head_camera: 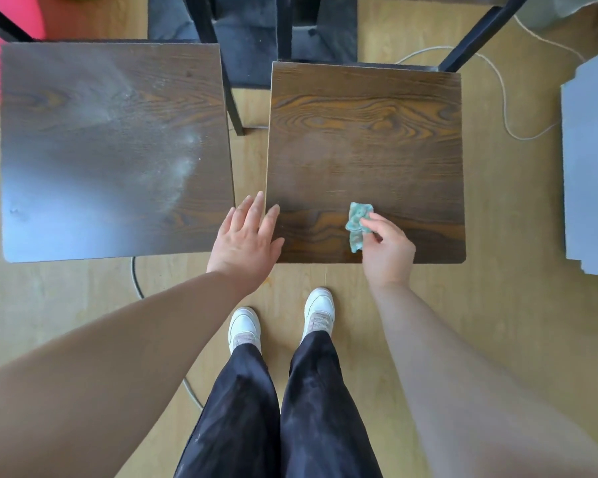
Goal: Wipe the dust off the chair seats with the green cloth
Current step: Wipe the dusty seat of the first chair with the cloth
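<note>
Two dark wood-grain chair seats stand side by side. The left seat (111, 150) carries a pale film of dust with white streaks near its right side. The right seat (363, 132) looks darker and mostly free of dust. A small crumpled green cloth (357, 225) lies on the right seat near its front edge, pinched by the fingers of my right hand (387, 251). My left hand (247, 241) hovers with straight fingers over the gap between the seats, its fingertips at the right seat's front left corner.
Black metal chair legs (233, 101) and table legs rise behind the seats. A white cable (503, 94) loops on the wooden floor at the right, a grey cable (135, 281) at the left. A pale grey box (591, 167) stands at the right. My feet stand just before the seats.
</note>
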`<state>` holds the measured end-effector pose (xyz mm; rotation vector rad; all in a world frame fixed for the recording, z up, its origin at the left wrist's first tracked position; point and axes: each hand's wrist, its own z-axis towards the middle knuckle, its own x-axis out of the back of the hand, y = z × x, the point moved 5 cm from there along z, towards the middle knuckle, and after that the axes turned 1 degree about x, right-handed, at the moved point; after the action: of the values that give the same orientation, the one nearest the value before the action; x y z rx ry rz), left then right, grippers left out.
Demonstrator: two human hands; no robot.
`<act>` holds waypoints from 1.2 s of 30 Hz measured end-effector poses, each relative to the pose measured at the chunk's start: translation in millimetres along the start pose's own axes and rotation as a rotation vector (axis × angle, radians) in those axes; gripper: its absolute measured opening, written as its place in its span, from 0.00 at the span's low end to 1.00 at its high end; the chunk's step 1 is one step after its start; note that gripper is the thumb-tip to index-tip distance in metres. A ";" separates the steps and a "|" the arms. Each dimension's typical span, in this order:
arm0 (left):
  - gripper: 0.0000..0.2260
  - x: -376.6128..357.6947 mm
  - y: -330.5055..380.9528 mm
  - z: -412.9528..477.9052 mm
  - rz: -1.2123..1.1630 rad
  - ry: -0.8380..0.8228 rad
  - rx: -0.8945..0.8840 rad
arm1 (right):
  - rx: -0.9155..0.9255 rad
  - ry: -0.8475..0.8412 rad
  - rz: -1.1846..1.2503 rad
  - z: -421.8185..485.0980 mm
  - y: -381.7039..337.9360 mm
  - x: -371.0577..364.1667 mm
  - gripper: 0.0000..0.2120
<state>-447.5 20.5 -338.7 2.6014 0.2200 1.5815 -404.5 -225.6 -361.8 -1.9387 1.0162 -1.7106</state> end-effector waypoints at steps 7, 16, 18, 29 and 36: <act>0.26 3.1 67.8 24.4 0.079 -0.032 -0.155 | -0.148 0.220 0.004 19.3 67.4 78.0 0.14; 0.26 -0.1 168.2 57.3 0.133 -0.030 -0.325 | -0.273 0.256 0.032 39.7 117.0 124.6 0.16; 0.26 -2.8 181.1 59.0 0.148 -0.035 -0.350 | -0.274 0.218 0.030 39.4 118.7 121.7 0.16; 0.26 -7.7 155.7 54.8 0.128 -0.044 -0.308 | -0.186 0.102 -0.032 21.3 94.9 98.6 0.15; 0.25 -5.8 96.3 40.2 0.100 -0.021 -0.199 | -0.030 0.024 -0.139 15.9 42.1 58.1 0.12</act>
<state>-407.0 -75.4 -347.8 2.5091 -0.0679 1.5187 -400.4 -298.5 -353.1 -2.0558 0.9403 -1.8062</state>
